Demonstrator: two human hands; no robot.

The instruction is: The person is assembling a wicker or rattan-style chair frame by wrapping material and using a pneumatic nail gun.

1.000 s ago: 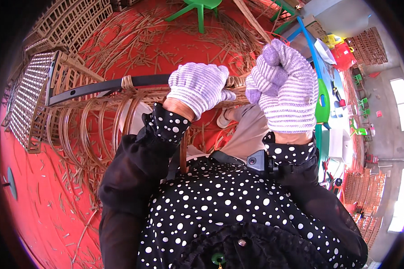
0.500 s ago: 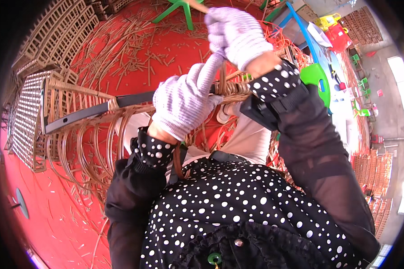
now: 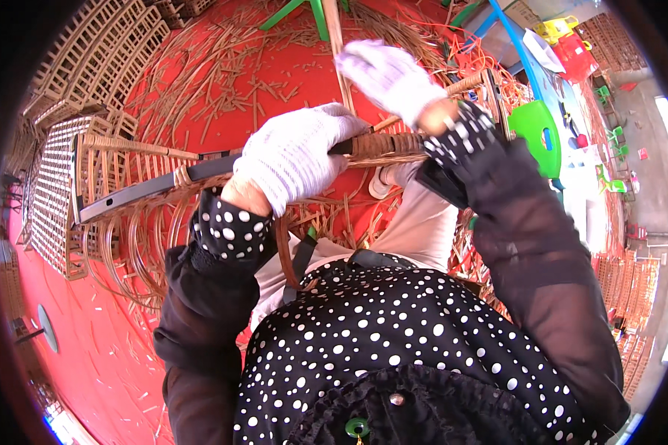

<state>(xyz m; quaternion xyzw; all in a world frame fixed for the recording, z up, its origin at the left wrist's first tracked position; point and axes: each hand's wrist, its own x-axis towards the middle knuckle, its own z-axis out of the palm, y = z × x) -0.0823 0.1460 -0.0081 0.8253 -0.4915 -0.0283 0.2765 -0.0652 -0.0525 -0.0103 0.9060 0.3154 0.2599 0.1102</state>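
Observation:
Across my lap lies a wicker frame with a dark flat bar (image 3: 130, 199) along its edge and curved brown canes hanging below. Brown strip is wound tightly around the bar's right part, forming a wrapped section (image 3: 384, 145). My left hand (image 3: 293, 157), in a white and lilac knit glove, closes around the bar just left of the winding. From there a long flat strip (image 3: 337, 55) runs up and away. My right hand (image 3: 390, 78), in the same kind of glove, is raised right of the strip. Its fingers are stretched out, slightly blurred, holding nothing visible.
Cut strips (image 3: 230, 89) litter the red floor. Stacked wicker frames (image 3: 100, 55) stand at the far left. A green stool (image 3: 319, 18) is at the top; a green plastic chair (image 3: 536, 137) and a blue-edged table (image 3: 523, 52) stand to the right.
My right hand has let go of the strip, opened and moved slightly down. My left hand has shifted left, its fingers now folded over the bar. The strip now stretches away upward.

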